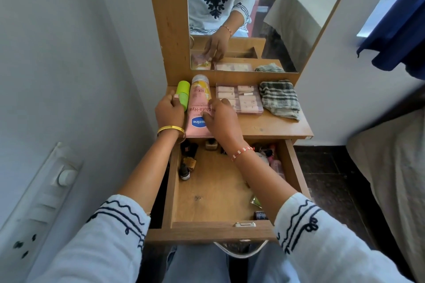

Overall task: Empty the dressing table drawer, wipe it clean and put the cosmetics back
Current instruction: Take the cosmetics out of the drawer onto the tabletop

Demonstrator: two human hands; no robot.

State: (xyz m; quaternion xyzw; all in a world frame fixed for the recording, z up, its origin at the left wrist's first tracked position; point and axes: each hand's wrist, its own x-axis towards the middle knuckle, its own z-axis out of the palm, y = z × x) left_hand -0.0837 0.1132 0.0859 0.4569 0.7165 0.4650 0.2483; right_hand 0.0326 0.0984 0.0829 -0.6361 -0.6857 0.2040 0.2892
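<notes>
Desk (264, 126): wooden, mirror behind, drawer (216, 200) pulled out below
Left hand (169, 110): curled round green tube (182, 95)
Right hand (222, 119): fingers loosely spread, resting on pink lotion bottle (199, 105)
Bottle: between both hands, long axis pointing away toward mirror
Drawer: still a few small cosmetics inside, nearer than the hands

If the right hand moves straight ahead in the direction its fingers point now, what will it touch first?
The right hand already rests on the pink lotion tube, fingers pointing toward the mirror. Further on it would probably slide along the tube toward the tube's cap; depth is uncertain.
</notes>
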